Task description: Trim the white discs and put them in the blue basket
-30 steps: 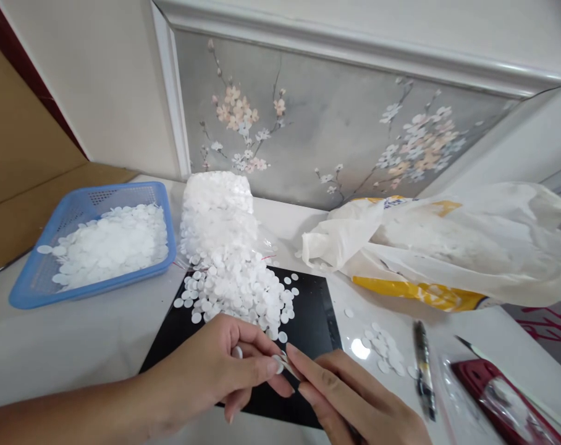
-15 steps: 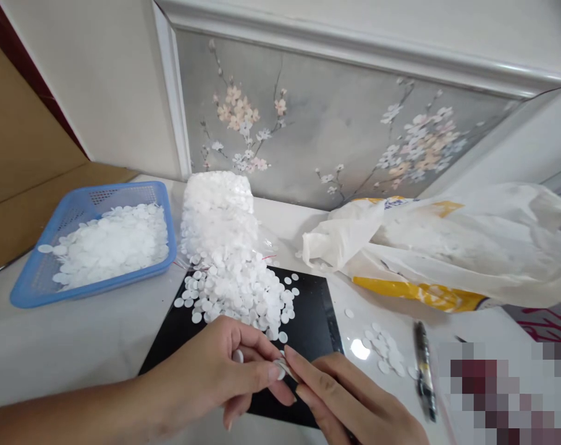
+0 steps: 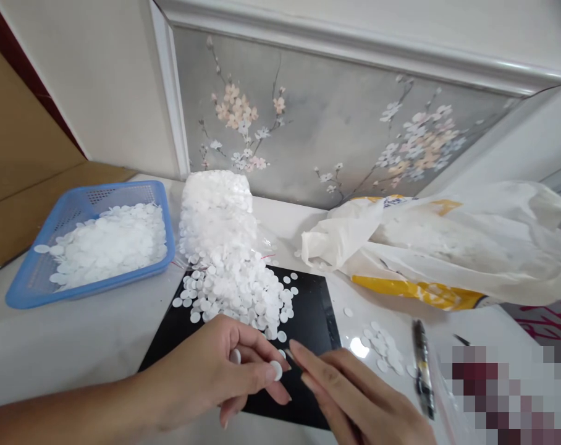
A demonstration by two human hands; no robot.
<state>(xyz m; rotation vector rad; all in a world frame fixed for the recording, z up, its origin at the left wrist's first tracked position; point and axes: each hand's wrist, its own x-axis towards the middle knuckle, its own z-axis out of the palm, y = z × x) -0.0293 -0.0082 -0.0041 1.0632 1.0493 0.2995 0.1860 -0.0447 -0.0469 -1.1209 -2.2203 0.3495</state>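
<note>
Between the thumb and fingers of my left hand [image 3: 215, 364] is a small round white plastic disc [image 3: 276, 370], its flat face turned toward me. A second white disc [image 3: 235, 356] is tucked deeper among those fingers. Just to the right, my right hand [image 3: 359, 392] pinches a thin tool [image 3: 289, 354]; only its narrow tip shows, apart from the held disc, and the rest is hidden by the fingers. Both hands are over a black mat [image 3: 312, 303]. On the mat's far part lies a heap of white discs [image 3: 243, 287], spilling from a clear plastic bag [image 3: 215, 198].
A blue basket [image 3: 169, 238] full of similar discs stands at the left. At the right lie a white and yellow plastic bag [image 3: 414, 287], a small group of discs [image 3: 382, 346] and a black pen [image 3: 422, 371]. A flower-painted panel [image 3: 317, 117] rises behind the table.
My right hand has drawn slightly right with the tool, leaving a gap to the disc. The disc in my left hand now shows more of its face. My left hand has barely moved.
</note>
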